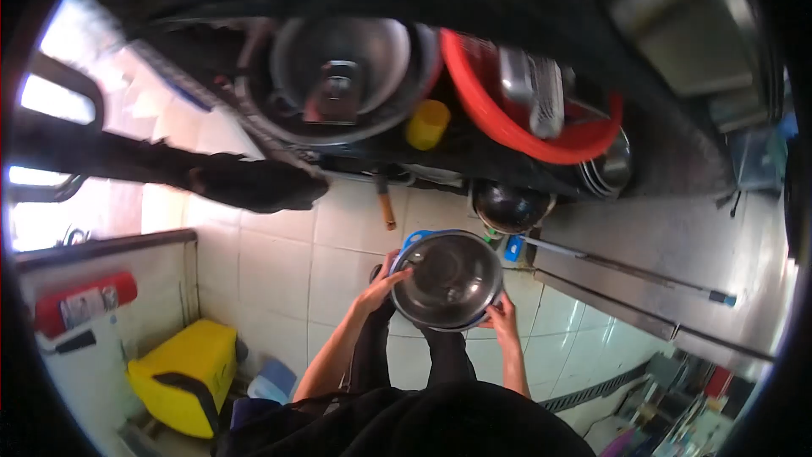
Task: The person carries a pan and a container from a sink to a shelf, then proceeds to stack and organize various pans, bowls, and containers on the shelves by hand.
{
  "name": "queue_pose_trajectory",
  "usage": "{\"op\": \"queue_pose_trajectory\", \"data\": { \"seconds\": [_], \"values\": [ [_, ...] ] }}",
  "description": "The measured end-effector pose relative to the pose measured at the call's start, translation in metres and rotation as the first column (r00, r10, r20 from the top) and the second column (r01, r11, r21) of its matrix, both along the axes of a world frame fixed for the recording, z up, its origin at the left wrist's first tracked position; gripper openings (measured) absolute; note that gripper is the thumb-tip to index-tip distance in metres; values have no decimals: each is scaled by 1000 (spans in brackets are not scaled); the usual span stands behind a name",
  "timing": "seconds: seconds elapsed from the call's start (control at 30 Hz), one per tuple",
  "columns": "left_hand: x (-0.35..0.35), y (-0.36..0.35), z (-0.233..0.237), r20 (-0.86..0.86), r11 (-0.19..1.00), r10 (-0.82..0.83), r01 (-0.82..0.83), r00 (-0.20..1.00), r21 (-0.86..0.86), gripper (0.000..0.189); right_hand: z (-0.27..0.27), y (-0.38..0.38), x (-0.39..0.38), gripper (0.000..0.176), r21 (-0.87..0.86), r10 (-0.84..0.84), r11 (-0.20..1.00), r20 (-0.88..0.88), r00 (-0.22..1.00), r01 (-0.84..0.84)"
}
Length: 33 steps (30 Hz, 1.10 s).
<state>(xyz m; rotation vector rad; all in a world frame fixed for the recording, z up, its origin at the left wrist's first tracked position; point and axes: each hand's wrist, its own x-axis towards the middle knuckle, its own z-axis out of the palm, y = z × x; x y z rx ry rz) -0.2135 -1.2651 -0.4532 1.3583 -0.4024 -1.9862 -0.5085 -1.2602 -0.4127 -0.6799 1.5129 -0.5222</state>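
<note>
A round metal bowl [448,281], shiny at the rim and dark inside, is held low in front of my body. My left hand [381,289] grips its left rim, with the thumb over the edge. On the lower right side, my right hand [502,318] has its fingers around the rim. Something blue [418,239] shows just behind the bowl's upper left edge; I cannot make out what it is. Beyond the bowl, a dark wok-like pan [511,206] sits below the shelf.
A shelf ahead carries a large metal basin [298,129], a yellow cup [428,125] and a red basin [541,149] with metal containers. A wooden handle [386,210] sticks out below. To the right runs a steel counter [660,237]; a yellow bin [188,372] stands at left on the tiled floor.
</note>
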Motion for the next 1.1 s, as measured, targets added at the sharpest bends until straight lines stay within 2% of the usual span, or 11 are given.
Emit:
{"op": "queue_pose_trajectory", "data": {
  "seconds": [0.33,0.47,0.53,0.57,0.7,0.8,0.83,0.87,0.93,1.03,1.1],
  "values": [
    [-53,12,-267,122,996,-87,86,989,12,68,-339,13,-73,53,218,82,965,270,959,-144],
    [-67,19,-382,47,999,25,-26,999,19,64,-431,-22,-93,56,236,116,946,393,912,-222],
    [-68,13,-426,376,801,-60,270,925,-535,59,-454,-40,-92,56,216,153,945,378,913,-247],
    [-69,2,-451,85,989,18,-6,996,-145,56,-466,-49,-94,56,214,188,937,360,914,-277],
    [-89,-25,-437,244,976,121,-70,962,-205,51,-528,-74,-100,54,236,197,927,352,915,-291],
    [-87,-42,-465,450,872,237,15,861,-489,40,-526,-85,-104,49,84,269,942,388,881,-325],
    [-92,-48,-457,682,763,417,176,600,-621,28,-511,-88,-106,37,61,312,940,247,918,-336],
    [-95,-53,-447,679,754,418,187,603,-630,28,-496,-91,-112,37,49,303,945,245,921,-324],
    [-99,-60,-429,864,805,273,391,424,-446,24,-459,-97,-132,28,-10,292,952,-250,923,-304],
    [-101,-66,-436,886,725,352,511,303,-462,21,-399,-89,-163,21,-226,-33,974,-235,972,-22],
    [-100,-71,-432,896,744,340,502,285,-441,21,-377,-94,-186,18,-475,-246,870,-181,952,134]
  ]
}}
